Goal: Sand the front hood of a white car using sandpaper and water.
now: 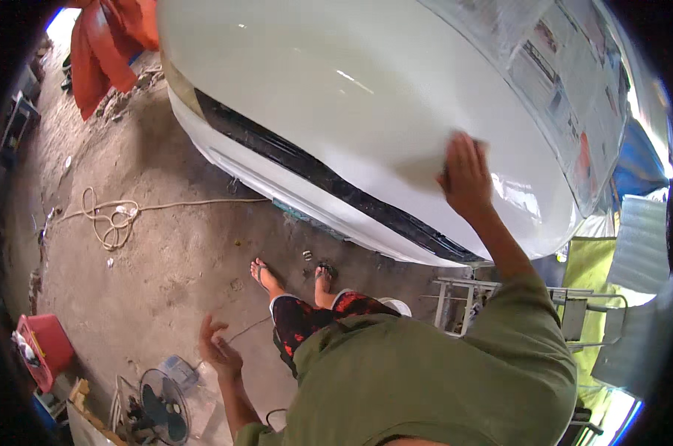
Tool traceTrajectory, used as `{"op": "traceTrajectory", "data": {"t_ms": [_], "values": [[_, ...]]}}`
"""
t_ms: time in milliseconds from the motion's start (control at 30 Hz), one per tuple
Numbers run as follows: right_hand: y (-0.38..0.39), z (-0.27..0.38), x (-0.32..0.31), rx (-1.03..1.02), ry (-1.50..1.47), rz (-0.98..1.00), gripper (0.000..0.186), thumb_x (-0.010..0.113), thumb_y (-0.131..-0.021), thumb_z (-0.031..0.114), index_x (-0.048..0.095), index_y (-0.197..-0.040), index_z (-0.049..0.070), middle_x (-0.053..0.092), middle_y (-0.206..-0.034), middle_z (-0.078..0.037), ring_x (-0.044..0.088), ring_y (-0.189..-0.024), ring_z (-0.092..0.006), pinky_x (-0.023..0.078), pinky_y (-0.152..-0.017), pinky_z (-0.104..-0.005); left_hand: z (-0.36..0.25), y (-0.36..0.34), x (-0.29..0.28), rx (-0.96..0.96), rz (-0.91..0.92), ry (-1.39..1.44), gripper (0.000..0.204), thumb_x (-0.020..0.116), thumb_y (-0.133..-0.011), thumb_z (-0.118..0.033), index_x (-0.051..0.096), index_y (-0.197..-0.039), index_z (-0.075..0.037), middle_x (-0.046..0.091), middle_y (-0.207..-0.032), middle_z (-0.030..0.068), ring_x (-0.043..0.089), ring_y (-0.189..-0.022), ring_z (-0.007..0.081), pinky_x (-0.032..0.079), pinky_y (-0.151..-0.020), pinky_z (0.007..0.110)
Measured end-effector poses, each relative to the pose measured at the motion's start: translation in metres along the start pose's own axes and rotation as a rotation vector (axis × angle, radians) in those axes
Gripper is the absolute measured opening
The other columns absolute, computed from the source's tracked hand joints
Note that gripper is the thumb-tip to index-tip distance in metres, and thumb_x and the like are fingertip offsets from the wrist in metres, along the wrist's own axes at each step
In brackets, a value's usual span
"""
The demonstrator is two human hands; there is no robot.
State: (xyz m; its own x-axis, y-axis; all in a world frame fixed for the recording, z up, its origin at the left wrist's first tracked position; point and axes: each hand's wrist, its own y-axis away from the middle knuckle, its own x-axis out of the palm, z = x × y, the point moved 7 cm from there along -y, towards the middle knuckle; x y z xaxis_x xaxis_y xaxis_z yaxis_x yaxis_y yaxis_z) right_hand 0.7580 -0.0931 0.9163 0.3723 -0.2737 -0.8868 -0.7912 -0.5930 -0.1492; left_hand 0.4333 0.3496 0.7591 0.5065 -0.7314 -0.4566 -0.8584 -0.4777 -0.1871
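Observation:
My right hand presses down on the white hood of a car, its arm reaching out to the right. Dark edges of something flat show under its fingers and thumb; what it is I cannot make out. Away from the car, my left hand hangs in the air at the lower left, fingers apart, nothing in it. A black strip runs along the car's front edge, above the white bumper. Newspaper sheets under clear plastic cover the windshield area.
A beige rope lies coiled on the dirt floor. At the lower left stand a fan and a pink bin. A metal frame stands right of my legs. Orange cloth hangs at the car's far left.

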Motion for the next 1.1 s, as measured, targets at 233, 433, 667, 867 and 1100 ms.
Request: {"op": "traceTrajectory", "data": {"t_ms": [233, 433, 667, 867, 1100], "values": [[-0.177, 0.075, -0.046, 0.107, -0.045, -0.367, 0.069, 0.066, -0.086, 0.025, 0.038, -0.138, -0.009, 0.037, -0.147, -0.023, 0.032, -0.138, -0.0369, 0.022, -0.116, -0.0494, -0.078, -0.073, 0.064, 0.253, 0.039, 0.016, 0.049, 0.037, -0.102, -0.039, 0.056, -0.122, 0.002, 0.064, -0.081, 0.0119, 0.063, -0.076, 0.0212, 0.048, -0.072, 0.035], [-0.010, -0.009, -0.019, 0.113, -0.116, -0.114, 0.074, 0.075, -0.074, 0.018, 0.042, -0.134, -0.009, 0.040, -0.143, -0.027, 0.035, -0.137, -0.0399, 0.023, -0.115, -0.0521, -0.031, -0.007, 0.013, -0.096, -0.048, 0.051, 0.053, 0.036, -0.103, -0.044, 0.056, -0.122, 0.001, 0.063, -0.084, 0.0113, 0.061, -0.078, 0.0178, 0.047, -0.072, 0.033], [-0.175, 0.063, -0.041, 0.079, -0.066, -0.377, 0.071, 0.064, -0.087, 0.031, 0.037, -0.140, -0.008, 0.035, -0.148, -0.024, 0.028, -0.141, -0.0359, 0.019, -0.118, -0.0484, -0.070, -0.073, 0.086, 0.135, 0.066, 0.135, 0.044, 0.043, -0.102, -0.034, 0.054, -0.124, 0.003, 0.063, -0.083, 0.0116, 0.060, -0.075, 0.0204, 0.047, -0.072, 0.034], [-0.017, 0.011, -0.011, 0.001, -0.042, -0.062, 0.073, 0.067, -0.084, 0.028, 0.037, -0.139, -0.010, 0.036, -0.148, -0.024, 0.030, -0.140, -0.0349, 0.019, -0.117, -0.0489, 0.000, 0.000, 0.057, -0.140, 0.030, 0.083, 0.043, 0.042, -0.103, -0.031, 0.051, -0.129, 0.002, 0.063, -0.084, 0.0094, 0.061, -0.076, 0.0191, 0.049, -0.073, 0.034], [-0.178, 0.113, 0.001, -0.124, -0.259, -0.242, 0.069, 0.066, -0.083, 0.017, 0.036, -0.141, -0.006, 0.036, -0.149, -0.020, 0.031, -0.140, -0.0352, 0.021, -0.118, -0.0437, -0.004, 0.003, 0.087, -0.213, -0.005, 0.218, 0.045, 0.042, -0.103, -0.030, 0.047, -0.133, 0.002, 0.063, -0.093, 0.0118, 0.061, -0.083, 0.0190, 0.050, -0.075, 0.036]]}}
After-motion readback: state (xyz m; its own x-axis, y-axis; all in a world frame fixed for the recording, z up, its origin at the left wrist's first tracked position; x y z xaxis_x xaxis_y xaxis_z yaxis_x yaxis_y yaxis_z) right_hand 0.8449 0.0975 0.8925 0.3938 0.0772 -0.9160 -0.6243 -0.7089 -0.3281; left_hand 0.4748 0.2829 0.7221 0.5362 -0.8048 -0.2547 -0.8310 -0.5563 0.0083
